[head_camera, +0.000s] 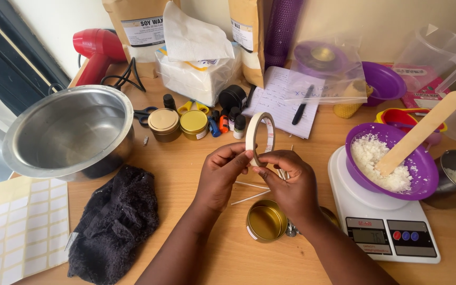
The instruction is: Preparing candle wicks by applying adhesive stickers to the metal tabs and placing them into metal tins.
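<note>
Left hand (218,177) and right hand (288,182) both pinch tape roll (260,138), upright above counter (186,163). Open gold tin (266,221) just below. Steel pot (69,132) left, white scale (383,216) with purple bowl (391,158) right. Brown white-labelled bags (138,26) at back.

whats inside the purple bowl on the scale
The purple bowl on the white scale holds a heap of white flakes, with a flat wooden stick resting in them and leaning over the rim. The stick's lower end and the bowl's bottom beneath the flakes are covered.
</note>
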